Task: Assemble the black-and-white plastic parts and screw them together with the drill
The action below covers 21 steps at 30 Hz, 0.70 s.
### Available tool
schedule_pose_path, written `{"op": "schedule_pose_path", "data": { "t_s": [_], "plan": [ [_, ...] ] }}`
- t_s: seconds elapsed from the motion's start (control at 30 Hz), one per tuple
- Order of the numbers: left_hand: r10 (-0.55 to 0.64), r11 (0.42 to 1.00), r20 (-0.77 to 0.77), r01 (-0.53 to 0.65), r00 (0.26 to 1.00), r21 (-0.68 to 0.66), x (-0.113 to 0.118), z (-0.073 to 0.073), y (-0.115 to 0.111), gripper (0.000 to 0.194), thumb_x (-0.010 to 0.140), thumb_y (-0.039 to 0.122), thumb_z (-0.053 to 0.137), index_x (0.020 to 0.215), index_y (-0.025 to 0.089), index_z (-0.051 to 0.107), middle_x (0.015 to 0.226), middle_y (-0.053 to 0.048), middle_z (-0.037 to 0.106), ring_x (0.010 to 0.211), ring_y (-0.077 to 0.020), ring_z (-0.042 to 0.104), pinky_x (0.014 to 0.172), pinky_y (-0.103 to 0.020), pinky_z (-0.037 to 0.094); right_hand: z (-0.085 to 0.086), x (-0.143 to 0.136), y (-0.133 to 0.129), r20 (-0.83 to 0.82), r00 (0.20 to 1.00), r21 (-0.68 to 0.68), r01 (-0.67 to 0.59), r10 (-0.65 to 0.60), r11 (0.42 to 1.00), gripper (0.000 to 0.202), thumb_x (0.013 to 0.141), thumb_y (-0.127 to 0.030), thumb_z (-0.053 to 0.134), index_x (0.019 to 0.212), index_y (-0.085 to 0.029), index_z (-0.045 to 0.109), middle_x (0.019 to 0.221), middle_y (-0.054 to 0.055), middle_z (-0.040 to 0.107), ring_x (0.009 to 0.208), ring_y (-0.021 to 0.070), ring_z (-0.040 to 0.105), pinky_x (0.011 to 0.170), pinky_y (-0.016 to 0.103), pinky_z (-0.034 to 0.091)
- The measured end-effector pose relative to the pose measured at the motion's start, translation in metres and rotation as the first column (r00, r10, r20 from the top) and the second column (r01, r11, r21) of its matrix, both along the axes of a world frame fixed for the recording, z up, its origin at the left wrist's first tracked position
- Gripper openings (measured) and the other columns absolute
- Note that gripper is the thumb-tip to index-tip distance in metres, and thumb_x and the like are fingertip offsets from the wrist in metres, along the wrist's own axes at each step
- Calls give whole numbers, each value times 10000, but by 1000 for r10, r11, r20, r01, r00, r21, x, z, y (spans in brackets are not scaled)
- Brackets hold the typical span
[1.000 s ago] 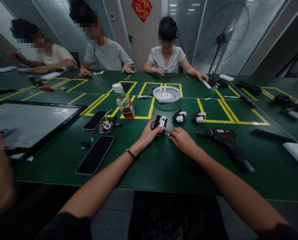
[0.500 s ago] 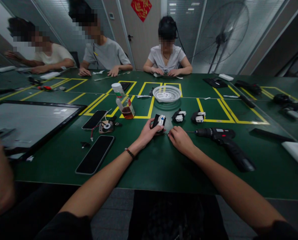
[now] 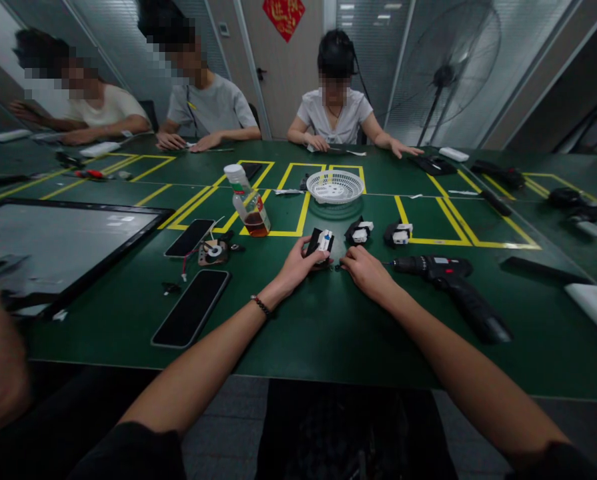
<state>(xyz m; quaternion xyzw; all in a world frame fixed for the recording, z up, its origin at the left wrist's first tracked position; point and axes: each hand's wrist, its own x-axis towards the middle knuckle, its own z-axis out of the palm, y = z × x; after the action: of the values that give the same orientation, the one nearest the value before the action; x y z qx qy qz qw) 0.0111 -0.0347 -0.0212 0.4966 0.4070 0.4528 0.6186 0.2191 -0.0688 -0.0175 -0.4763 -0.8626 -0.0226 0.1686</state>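
Observation:
My left hand (image 3: 298, 264) grips a small black part with a white piece on top (image 3: 323, 243), thumb across its near side. Just to the right, my right hand (image 3: 362, 264) rests low over the table with its fingers pinched together. Tiny dark bits (image 3: 336, 267), perhaps screws, lie by those fingertips; whether one is in the pinch is too small to make out. Beyond my hands sit two similar black-and-white parts (image 3: 359, 231) (image 3: 398, 232). A black cordless drill (image 3: 435, 268) lies on its side to the right, its thin bit pointing at my right hand.
A white plastic basket (image 3: 334, 187) and a bottle of brown liquid (image 3: 252, 207) stand farther back. Two phones (image 3: 192, 309) (image 3: 191, 239) and a small wired device (image 3: 213, 252) lie at left, near a large framed panel (image 3: 73, 247). Several people sit around the green table (image 3: 298, 340).
My right hand has shifted slightly right and away from me. My left hand keeps its hold. Across the table, a person has stretched an arm toward a black tray-like object.

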Motion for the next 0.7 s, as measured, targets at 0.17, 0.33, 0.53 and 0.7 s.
{"op": "schedule_pose_path", "data": {
  "t_s": [0.17, 0.33, 0.53, 0.7],
  "plan": [
    [8, 1000, -32, -7, 999, 6, 1, 5, -3, 605, 787, 304, 754, 1312, 172, 483, 1139, -128, 690, 872, -219, 730, 842, -391, 593, 4, 1, -2, -177, 984, 25, -9, 14, 1000, 214, 994, -201, 520, 1042, -173, 727, 994, 111, 650, 977, 248, 577, 856, 373, 491],
    [45, 999, -80, -44, 996, 14, 6, 12, -13, 620, 784, 344, 772, 1310, 172, 491, 1118, -127, 708, 913, -219, 721, 890, -400, 576, 13, -5, -9, -562, 827, 188, 96, 27, 978, 223, 993, -256, 550, 1113, -219, 734, 1041, 90, 664, 1014, 238, 617, 938, 420, 508],
    [-33, 999, -46, 32, 998, -16, 18, 13, -26, 695, 723, 343, 839, 1302, 173, 495, 1096, -118, 711, 913, -208, 710, 895, -397, 568, 15, -11, -15, -502, 863, 231, 62, 64, 971, 296, 1004, -199, 496, 1219, -229, 698, 1117, 108, 660, 1069, 257, 596, 961, 463, 506],
    [-20, 999, 6, 20, 1000, -49, 19, 13, -29, 691, 728, 335, 841, 1294, 180, 476, 1117, -119, 701, 924, -208, 708, 871, -397, 583, 18, -9, -18, -318, 946, 239, 20, 59, 971, 370, 1015, -155, 422, 1319, -194, 629, 1189, 143, 625, 1120, 279, 548, 979, 454, 491]
  ]
}}
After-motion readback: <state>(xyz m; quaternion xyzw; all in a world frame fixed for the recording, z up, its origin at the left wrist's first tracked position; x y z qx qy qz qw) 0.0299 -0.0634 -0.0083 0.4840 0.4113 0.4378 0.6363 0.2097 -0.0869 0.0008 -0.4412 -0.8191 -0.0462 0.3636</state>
